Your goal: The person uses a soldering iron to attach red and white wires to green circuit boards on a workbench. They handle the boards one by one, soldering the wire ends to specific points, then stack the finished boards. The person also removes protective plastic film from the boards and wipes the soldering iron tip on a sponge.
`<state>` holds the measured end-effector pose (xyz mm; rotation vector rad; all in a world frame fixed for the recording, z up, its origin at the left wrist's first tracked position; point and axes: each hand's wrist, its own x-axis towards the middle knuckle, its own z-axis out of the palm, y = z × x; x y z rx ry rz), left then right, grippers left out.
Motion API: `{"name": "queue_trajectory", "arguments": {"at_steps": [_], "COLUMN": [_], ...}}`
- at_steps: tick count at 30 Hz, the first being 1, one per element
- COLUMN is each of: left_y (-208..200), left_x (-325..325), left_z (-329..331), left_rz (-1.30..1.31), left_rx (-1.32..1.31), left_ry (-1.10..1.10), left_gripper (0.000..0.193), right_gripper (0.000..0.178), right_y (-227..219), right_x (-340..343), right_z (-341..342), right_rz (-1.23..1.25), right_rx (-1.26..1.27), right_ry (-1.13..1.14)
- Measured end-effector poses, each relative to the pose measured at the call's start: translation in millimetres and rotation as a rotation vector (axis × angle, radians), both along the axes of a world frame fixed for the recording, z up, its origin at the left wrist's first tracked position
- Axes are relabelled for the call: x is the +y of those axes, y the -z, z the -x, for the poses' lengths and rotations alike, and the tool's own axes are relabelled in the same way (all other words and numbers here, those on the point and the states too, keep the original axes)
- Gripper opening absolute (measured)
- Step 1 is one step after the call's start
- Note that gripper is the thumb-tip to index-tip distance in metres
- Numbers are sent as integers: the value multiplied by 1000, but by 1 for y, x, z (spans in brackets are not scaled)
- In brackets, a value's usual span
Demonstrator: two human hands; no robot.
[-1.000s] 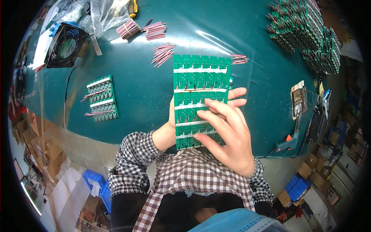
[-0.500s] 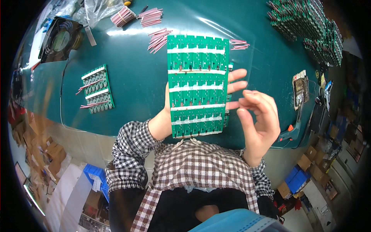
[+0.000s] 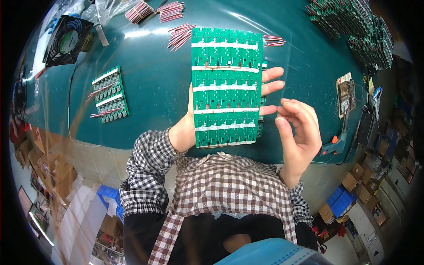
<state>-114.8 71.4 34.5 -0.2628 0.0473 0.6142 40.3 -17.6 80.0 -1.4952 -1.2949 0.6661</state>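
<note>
A green circuit board panel [image 3: 226, 99] with white strips across it is held up over the table, lit from above. My left hand [image 3: 273, 86] supports it from behind. Its fingers stick out past the panel's right edge, while the palm is hidden. Behind that edge, a bit of another green board [image 3: 260, 128] shows. My right hand [image 3: 301, 132] is just right of the panel, half curled, with thumb and fingers apart and nothing visible between them. Its fingertips come close to a left fingertip; I cannot tell whether they touch.
A smaller board with wires [image 3: 110, 95] lies left on the green table [image 3: 150, 88]. Red-and-white wire bundles [image 3: 171, 12] lie at the back, near a black fan [image 3: 68, 40]. Stacked boards [image 3: 349, 26] fill the far right; a glue gun [image 3: 334, 145] is at the right edge.
The whole view has shifted, so the table, panel and hands appear higher in the picture. The hands keep nearly the same pose around the panel.
</note>
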Motion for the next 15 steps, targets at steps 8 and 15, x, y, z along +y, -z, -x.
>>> {"name": "queue_trajectory", "arguments": {"at_steps": [8, 15], "left_y": [2, 0], "left_x": [-1, -1], "left_z": [-3, 0], "left_rz": [-76, -149], "left_rx": [-1, 53], "left_ry": [9, 45], "left_gripper": [69, 64], "right_gripper": [28, 27], "right_y": [0, 1], "right_x": [-3, -4], "right_z": [0, 2], "right_rz": [4, 6], "right_rx": [12, 9], "right_ry": [13, 8]}}
